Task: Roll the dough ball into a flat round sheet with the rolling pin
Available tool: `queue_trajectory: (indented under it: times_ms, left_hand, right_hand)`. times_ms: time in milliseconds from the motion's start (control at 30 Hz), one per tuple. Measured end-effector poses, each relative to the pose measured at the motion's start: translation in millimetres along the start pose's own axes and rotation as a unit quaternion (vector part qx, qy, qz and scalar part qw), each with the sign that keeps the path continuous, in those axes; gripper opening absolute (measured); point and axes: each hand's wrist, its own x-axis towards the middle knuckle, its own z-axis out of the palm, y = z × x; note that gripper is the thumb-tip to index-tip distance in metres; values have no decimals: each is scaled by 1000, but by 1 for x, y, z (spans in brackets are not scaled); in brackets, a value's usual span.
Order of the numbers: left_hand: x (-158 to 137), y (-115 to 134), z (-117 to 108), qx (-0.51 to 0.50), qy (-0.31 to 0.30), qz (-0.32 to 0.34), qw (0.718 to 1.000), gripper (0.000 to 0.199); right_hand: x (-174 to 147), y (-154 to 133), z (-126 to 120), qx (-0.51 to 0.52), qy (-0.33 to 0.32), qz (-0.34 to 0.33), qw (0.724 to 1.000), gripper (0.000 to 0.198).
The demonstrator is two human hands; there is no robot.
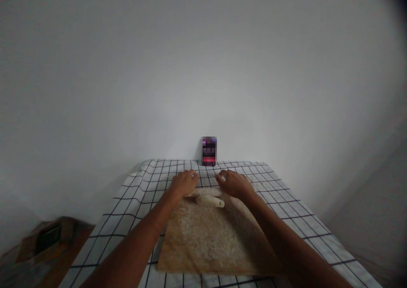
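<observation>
Dough (pixel 209 201): one short, pale piece, lying on the board (pixel 216 245) near its far edge, between the wrists. Its right end shows a small dark hollow. A pale strip (pixel 206 191) lies just beyond it, between the hands; whether this is also dough cannot be told.

Left hand (pixel 185 181): at the board's far edge, left of the dough, back uppermost, fingers curled. Right hand (pixel 235 183): at the same edge, right of the dough, fingers likewise curled, thumb side toward the left hand. The hands are apart. Whether either grips or presses anything cannot be determined.

Board: wooden, dusted with white powder (pixel 203 230), set toward the tabletop's near edge. Cloth (pixel 127 207): white with black grid lines, covering the tabletop (pixel 295 213). Phone (pixel 209 151): upright at the middle of the tabletop's far edge, before the wall (pixel 203 67); screen content blurred.
</observation>
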Motion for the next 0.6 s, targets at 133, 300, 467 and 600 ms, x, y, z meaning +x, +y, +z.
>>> queue_trajectory:
  times_ms: [133,300,467,600]
  left_hand:
    - [-4,0,3,-7,21,5,1000,37]
    - [-13,1,5,-7,66,40,997,33]
    - [-33,4,3,-5,104,74,992,30]
    - [-58,5,1,-6,130,111,985,27]
  right_hand:
    - [-6,-1,-1,-10,-13,2,1000,54]
    - [-23,1,3,-16,-40,1,999,50]
    - [-50,-4,6,-43,-24,-12,999,43]
    - [-77,-14,5,-55,29,-36,997,43]
